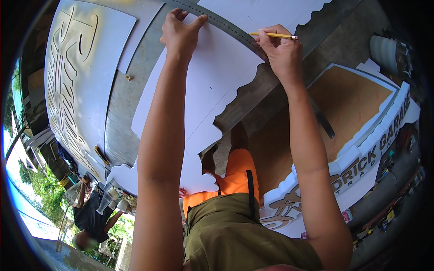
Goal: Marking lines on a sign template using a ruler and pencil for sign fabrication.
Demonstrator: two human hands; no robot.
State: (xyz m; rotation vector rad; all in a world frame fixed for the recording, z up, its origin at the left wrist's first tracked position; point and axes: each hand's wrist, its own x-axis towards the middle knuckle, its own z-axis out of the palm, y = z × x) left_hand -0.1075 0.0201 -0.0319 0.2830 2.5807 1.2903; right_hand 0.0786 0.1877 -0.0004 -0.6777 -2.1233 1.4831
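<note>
- steadying gray metal ruler (224, 25) across white scalloped-edge board (217, 74) with left hand (181, 32), thumb and fingers spread
- pinching yellow pencil (282, 35) in right hand (285, 53), near ruler's far edge
- working beside white-framed brown panel (355, 92) at right

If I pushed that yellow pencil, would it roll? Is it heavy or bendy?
The yellow pencil would probably roll if it lay flat, because it's long and slim. It's likely light, since it's so thin and the right hand holds it just with the fingers. It looks stiff too: its eraser end sticks out straight without drooping.
</note>
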